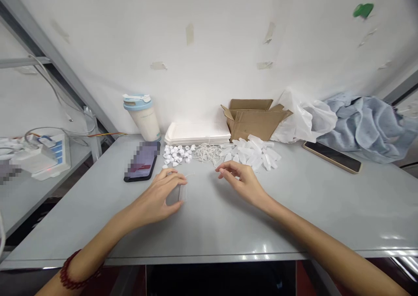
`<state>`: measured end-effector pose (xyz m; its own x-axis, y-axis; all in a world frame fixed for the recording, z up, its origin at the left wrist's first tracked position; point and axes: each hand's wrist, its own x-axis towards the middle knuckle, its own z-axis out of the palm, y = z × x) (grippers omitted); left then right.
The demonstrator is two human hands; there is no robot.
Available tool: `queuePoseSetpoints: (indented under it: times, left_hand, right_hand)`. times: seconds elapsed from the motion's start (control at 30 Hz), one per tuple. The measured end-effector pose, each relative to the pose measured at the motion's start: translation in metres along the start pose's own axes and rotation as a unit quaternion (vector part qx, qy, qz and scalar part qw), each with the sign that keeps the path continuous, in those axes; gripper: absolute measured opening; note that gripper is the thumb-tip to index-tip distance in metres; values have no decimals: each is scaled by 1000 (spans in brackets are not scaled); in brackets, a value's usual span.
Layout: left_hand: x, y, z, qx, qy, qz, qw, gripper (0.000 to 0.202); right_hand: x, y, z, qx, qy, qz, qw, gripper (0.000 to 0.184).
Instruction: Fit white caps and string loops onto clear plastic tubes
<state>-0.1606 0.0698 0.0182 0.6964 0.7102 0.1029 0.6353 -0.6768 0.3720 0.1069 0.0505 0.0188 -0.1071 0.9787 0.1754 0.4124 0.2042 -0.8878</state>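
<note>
My left hand rests on the grey table, its fingers curled round a small clear plastic tube. My right hand hovers just in front of a heap of clear plastic tubes, thumb and fingers pinched together; what they hold is too small to make out. Behind the hands lie a cluster of small white caps and a tangle of thin white loops. A red bead bracelet is on my left wrist.
A black phone lies left of the caps, a second phone at the right. Along the wall stand a lidded cup, stacked white trays, an open cardboard box, a white plastic bag and blue cloth. A power strip sits at left.
</note>
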Motion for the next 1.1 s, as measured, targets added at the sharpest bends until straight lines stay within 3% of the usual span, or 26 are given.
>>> queuePoseSetpoints:
  times: [0.4,0.83,0.97,1.1]
  left_hand:
    - [-5,-2,-2,19,-35,-4,999,42]
    - [-1,0,-5,14,-51,-3,999,42]
    - [12,7,-6,5,-30,16,999,39]
    - [42,12,1,-1,21,44,999,32]
  right_hand:
    - [3,-5,-9,-3,30,-18,999,18]
    - [9,-9,-32,10,98,-15,995,21]
    - [18,3,-38,-58,107,-52,991,18]
    - [30,33,-40,-225,103,-117,962,16]
